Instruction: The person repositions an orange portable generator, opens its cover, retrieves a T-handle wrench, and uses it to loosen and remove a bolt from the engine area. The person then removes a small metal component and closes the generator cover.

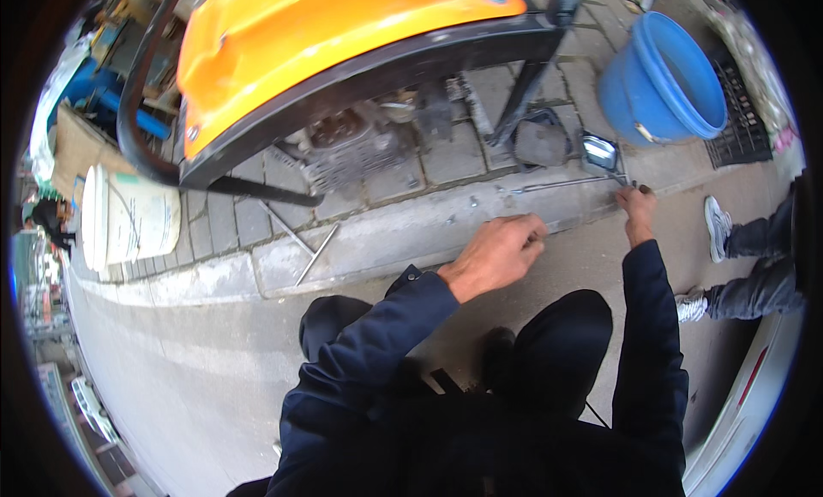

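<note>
I crouch at a stone curb (403, 231) in dark blue sleeves. My left hand (497, 254) rests over the curb's edge with its fingers curled together; I cannot see anything in them. My right hand (637, 210) reaches further right and pinches the end of a thin metal stem (557, 185) that carries a small rear-view mirror (600, 152). The stem lies along the top of the curb, and the mirror stands up just above my fingertips.
An orange vehicle body panel (326, 43) with a black frame hangs over a small engine (343, 146) on the paving. A blue bucket (664, 77) stands at the back right and a white bucket (129, 218) at the left. Loose metal rods (317, 253) lie on the curb. Another person's legs and white sneakers (716, 227) are at the right.
</note>
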Motion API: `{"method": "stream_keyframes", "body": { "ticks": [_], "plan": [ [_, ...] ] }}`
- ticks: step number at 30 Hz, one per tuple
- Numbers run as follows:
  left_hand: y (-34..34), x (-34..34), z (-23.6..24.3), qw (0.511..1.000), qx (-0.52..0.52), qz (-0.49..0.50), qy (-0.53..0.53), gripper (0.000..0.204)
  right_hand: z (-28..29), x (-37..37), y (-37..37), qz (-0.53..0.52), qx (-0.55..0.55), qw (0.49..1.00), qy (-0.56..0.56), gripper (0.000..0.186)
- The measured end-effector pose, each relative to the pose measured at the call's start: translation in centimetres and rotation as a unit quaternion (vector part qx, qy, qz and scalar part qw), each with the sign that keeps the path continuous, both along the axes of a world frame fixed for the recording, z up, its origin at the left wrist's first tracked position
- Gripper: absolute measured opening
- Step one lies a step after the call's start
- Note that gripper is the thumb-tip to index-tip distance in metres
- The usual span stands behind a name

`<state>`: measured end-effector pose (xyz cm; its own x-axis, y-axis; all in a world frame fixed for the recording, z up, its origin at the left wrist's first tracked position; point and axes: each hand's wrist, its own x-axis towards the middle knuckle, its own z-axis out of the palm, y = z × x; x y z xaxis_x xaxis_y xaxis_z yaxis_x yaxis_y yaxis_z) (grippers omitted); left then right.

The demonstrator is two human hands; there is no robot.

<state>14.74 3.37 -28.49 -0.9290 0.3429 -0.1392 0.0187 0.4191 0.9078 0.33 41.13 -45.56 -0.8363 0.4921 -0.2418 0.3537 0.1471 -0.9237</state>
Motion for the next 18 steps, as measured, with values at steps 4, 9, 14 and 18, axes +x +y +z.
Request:
{"method": "stream_keyframes", "body": {
  "ticks": [4, 9, 14, 18],
  "plan": [
    [-3.4, 1.9, 8.8, 0.993, 0.025, -0.111, 0.021, 0.018, 1.6, 0.0, -1.1, 0.013, 0.38, 0.923, 0.057, 0.035],
    [-6.0, 6.6, 15.7, 0.948, 0.171, -0.186, 0.192, 0.016, 9.6, -1.1, -8.8, 0.193, 0.065, 0.979, 0.005, 0.03],
    [-7.7, 12.3, 16.7, 0.934, 0.244, -0.067, 0.252, 0.015, 16.3, -4.1, -19.1, 0.286, -0.033, 0.956, 0.06, 0.029],
    [-9.4, 13.1, 16.9, 0.945, 0.189, -0.064, 0.261, 0.017, 17.4, -8.6, -23.0, 0.296, -0.032, 0.948, 0.114, 0.026]
  ]
}}
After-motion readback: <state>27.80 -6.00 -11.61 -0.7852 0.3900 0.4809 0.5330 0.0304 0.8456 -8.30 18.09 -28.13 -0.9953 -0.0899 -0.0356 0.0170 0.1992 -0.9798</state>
